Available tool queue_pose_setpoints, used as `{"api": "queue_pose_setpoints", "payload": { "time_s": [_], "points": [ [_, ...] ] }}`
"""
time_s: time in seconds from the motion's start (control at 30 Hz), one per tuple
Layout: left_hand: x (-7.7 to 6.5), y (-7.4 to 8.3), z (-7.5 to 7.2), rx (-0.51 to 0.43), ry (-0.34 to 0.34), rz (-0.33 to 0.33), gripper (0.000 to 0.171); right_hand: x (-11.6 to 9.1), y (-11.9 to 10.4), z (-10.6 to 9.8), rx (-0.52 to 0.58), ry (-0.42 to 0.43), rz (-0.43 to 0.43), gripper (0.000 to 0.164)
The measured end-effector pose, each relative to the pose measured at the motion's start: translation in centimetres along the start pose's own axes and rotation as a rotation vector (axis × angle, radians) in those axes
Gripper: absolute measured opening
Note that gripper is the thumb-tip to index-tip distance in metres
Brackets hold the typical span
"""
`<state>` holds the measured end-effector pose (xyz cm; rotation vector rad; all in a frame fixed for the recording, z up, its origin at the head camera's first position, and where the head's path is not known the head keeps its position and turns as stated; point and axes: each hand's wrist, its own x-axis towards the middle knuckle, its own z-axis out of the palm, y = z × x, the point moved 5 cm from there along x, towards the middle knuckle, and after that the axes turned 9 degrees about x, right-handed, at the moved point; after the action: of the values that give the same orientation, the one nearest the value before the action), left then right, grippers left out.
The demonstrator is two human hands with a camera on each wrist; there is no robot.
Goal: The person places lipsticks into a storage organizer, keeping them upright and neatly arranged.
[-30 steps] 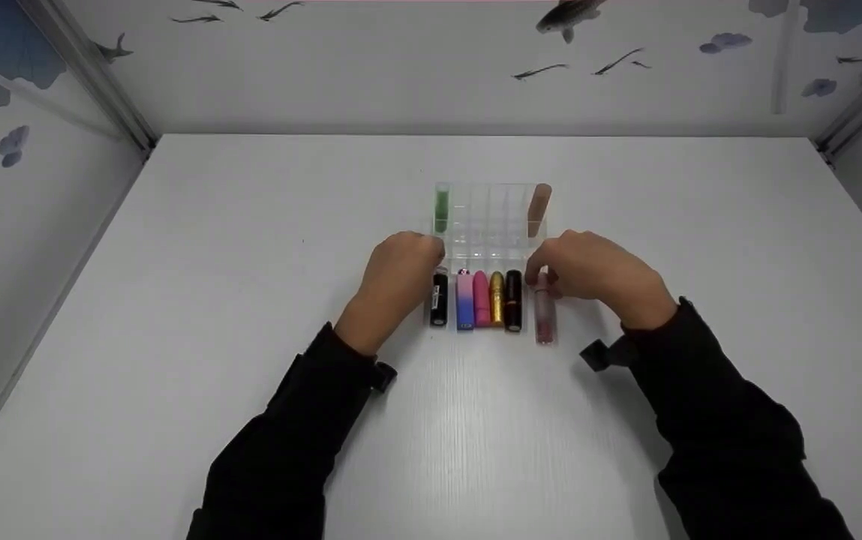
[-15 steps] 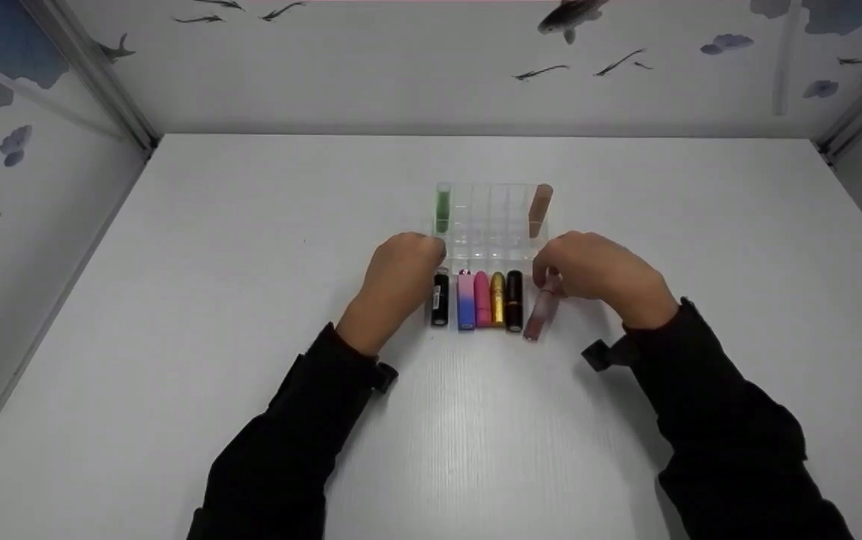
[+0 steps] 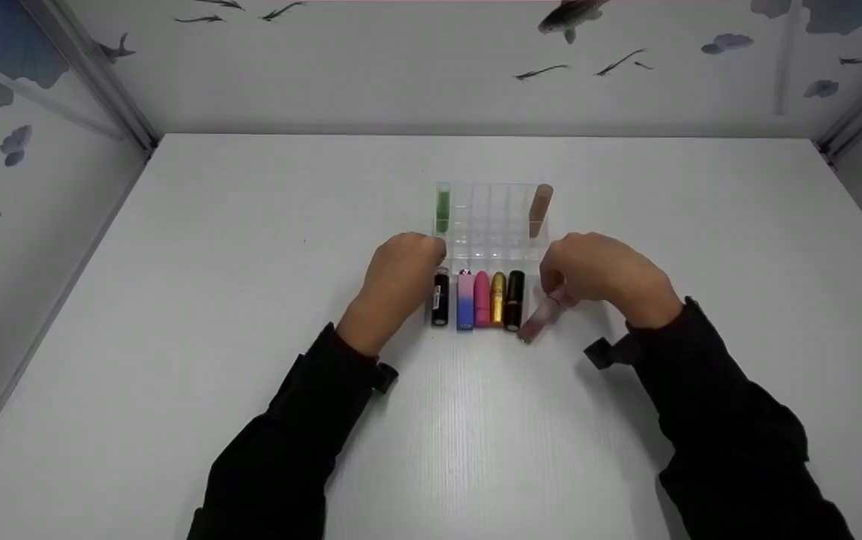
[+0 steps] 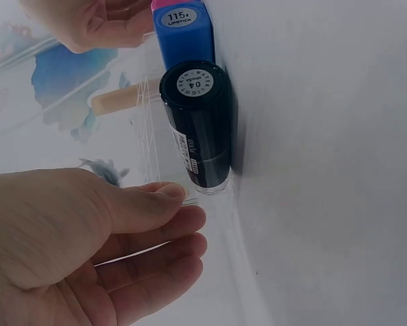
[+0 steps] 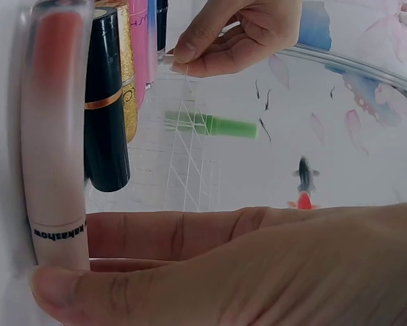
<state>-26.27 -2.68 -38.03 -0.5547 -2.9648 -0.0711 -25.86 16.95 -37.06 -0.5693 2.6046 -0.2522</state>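
Note:
My right hand (image 3: 603, 271) pinches one end of a pinkish lip gloss tube (image 5: 57, 149) marked "kakashow", its thumb on one side and fingers on the other. The tube lies slanted in the head view, its far end close to a black lipstick with a gold band (image 5: 107, 136). My left hand (image 3: 404, 266) pinches the near left corner of a clear divided organizer (image 3: 491, 225) between thumb and forefinger. Right beside those fingertips lies a black tube labelled 04 (image 4: 200, 132). Inside the organizer stand a green tube (image 3: 443, 208) and a tilted brown tube (image 3: 541, 208).
Along the organizer's near side lie a pink-and-blue lipstick (image 3: 465, 301), a bright pink tube (image 3: 482, 300) and a gold lipstick (image 3: 497, 300). White tabletop (image 3: 250, 262) surrounds them, with printed panels (image 3: 400, 75) behind and at both sides.
My right hand has shifted slightly right, and the lip gloss tube has turned from nearly straight to slanted, its near end swinging left. My left hand stays at the organizer's corner.

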Motion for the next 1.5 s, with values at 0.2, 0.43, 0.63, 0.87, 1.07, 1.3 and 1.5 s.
{"api": "queue_pose_setpoints", "payload": {
  "time_s": [0.2, 0.43, 0.63, 0.87, 1.07, 1.3, 1.5],
  "points": [
    [0.0, 0.0, 0.0, -0.001, 0.016, 0.005, 0.019, -0.2, 0.1, 0.2, 0.003, -0.063, 0.023, 0.016],
    [0.0, 0.0, -0.1, 0.004, 0.022, 0.005, 0.018, -0.4, 0.2, 0.3, 0.005, -0.117, 0.04, 0.012],
    [-0.1, 0.0, -0.1, 0.019, 0.037, 0.014, 0.019, -0.6, 0.2, 0.1, 0.024, -0.107, 0.007, 0.014],
    [-0.2, 0.0, -0.2, 0.038, 0.058, 0.021, 0.02, -1.1, 0.3, -0.5, 0.043, -0.104, -0.031, 0.016],
    [-0.1, -0.3, -0.6, 0.028, 0.048, -0.013, 0.017, -1.2, 0.3, -1.1, 0.09, -0.071, -0.078, 0.02],
    [-0.5, -0.2, -2.3, -0.016, 0.051, -0.039, 0.023, -1.0, 0.0, -1.9, 0.102, 0.044, -0.137, 0.013],
    [-1.0, 0.2, -3.9, -0.085, 0.114, 0.017, 0.026, -0.7, -0.5, -2.6, 0.088, 0.199, -0.186, 0.01]
  ]
}}
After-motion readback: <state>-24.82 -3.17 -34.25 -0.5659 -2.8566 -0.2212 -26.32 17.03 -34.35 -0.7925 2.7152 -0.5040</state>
